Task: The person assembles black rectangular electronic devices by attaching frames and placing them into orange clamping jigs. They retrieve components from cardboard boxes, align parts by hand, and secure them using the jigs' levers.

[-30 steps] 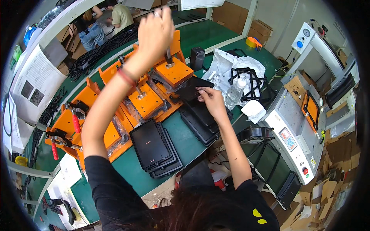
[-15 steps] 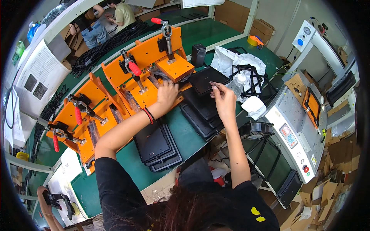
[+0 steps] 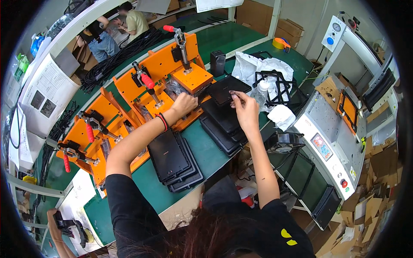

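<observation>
My left hand is closed at the front edge of the orange clamp fixture, its fingers curled under. Whatever it may hold is hidden. Behind it, clear plastic film lies in the fixture beside the raised orange block. My right hand pinches thumb and fingertips together over the right edge of a flat black panel; anything between them is too small to make out. That panel rests above a stack of black casings. Another stack of black casings lies nearer, below my left forearm.
A second orange clamp fixture stands at the left. Beyond the panel are a small black box, white wrapping, a clear bottle and black frames. A white machine is at right. Other people work at the back.
My left hand has drawn back from inside the fixture to its front edge, and its fingers have curled in. My right hand keeps its pinch over the panel. The whole view has shifted slightly.
</observation>
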A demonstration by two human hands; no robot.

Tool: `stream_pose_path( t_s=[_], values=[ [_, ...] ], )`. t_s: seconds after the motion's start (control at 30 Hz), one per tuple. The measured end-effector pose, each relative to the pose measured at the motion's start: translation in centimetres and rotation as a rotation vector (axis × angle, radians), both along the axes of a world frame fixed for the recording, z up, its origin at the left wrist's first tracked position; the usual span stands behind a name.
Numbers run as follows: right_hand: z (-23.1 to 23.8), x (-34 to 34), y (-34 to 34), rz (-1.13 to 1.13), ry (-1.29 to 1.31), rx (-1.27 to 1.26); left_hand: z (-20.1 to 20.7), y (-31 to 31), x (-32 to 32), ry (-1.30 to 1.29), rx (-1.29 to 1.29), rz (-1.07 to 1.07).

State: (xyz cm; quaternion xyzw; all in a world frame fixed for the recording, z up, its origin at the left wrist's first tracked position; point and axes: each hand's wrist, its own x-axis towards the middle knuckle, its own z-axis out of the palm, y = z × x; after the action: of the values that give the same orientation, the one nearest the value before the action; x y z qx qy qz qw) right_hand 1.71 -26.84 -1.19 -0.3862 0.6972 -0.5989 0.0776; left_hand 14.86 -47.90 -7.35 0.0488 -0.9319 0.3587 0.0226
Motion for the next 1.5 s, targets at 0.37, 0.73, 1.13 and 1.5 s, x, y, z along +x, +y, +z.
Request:
stream_pose_path(
  t_s=[0.37,0.73,1.13,1.5],
  values=[
    [0.0,0.0,-0.2,-0.012,-0.003,-0.030,-0.8,-1.3,-1.1,-0.091,-0.024,-0.054],
    [-0.3,-1.0,-1.0,-0.088,0.125,-0.024,-0.8,-0.5,-1.4,0.036,0.044,-0.016],
    [-0.6,-1.3,-1.1,-0.082,0.122,-0.020,-0.8,-0.4,-0.8,0.017,-0.061,-0.177],
    [-0.6,-0.6,-1.7,-0.079,0.113,-0.094,-0.7,0.1,-1.0,0.041,0.259,0.272]
  ],
)
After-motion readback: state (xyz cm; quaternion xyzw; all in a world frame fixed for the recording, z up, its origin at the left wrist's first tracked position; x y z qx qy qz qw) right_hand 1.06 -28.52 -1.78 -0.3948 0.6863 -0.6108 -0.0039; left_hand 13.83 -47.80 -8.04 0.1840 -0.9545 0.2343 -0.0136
